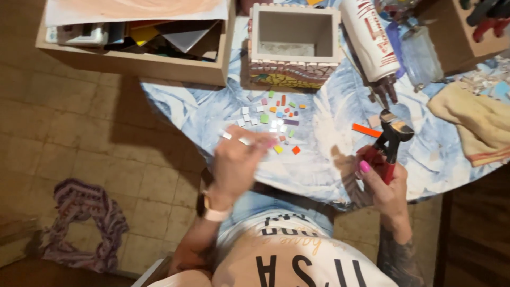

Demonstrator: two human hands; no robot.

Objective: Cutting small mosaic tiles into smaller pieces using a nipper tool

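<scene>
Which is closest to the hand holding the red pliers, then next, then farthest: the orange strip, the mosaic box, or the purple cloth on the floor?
From the right hand:
1. Orange strip, on the table just above it.
2. Mosaic box, at the table's far edge.
3. Purple cloth, on the floor, far left.

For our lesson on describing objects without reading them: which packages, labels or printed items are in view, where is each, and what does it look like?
Glue bottle: lying on the table's far side, white cylinder with a red printed label, dark nozzle.
Clear bottle: beside the glue bottle, see-through, label not readable.
Shirt: bottom edge, white with dark and gold print.
No signs or screens.
</scene>
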